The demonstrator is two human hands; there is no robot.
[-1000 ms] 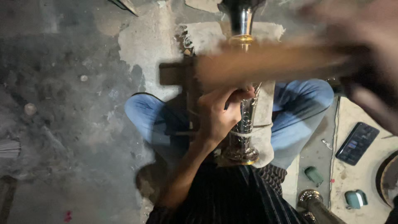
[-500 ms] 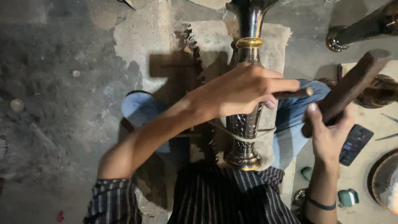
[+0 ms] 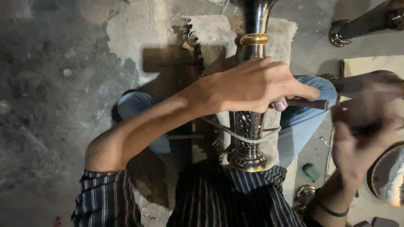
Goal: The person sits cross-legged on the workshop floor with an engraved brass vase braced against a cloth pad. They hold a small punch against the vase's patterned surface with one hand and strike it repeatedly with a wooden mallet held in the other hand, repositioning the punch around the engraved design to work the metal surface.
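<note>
A: What does the left hand [image 3: 256, 86] hold?

B: It is closed around a thin dark rod [image 3: 307, 103]. The fingers wrap the near part of the rod, and the free end sticks out to the right of the fist, past the thumb.

A: And where is the rod compared to the metal vase [image 3: 251, 101]?

B: The fist and the rod lie across the front of the vase, near its middle. The vase stands between the knees in blue jeans [image 3: 309, 122], with its wide foot close to the striped shirt [image 3: 235, 197] and its neck, with a gold ring [image 3: 254, 39], pointing away from the body. I cannot tell if the rod tip touches the carved surface, because the hand covers that place.

A: Is something tied on the vase?

B: Yes, a cord [image 3: 235, 135] goes around the lower part, just under the left hand.

A: What about the right hand [image 3: 362, 138]?

B: It is on the right side, well apart from the vase, and very blurred. A dark block [image 3: 366, 84] appears just above it, but I cannot tell whether the fingers grip it or are loose.

A: Other things nearby?

B: A round metal plate [image 3: 389, 176] at the right edge, and a small green object [image 3: 311, 171] on the floor.
</note>
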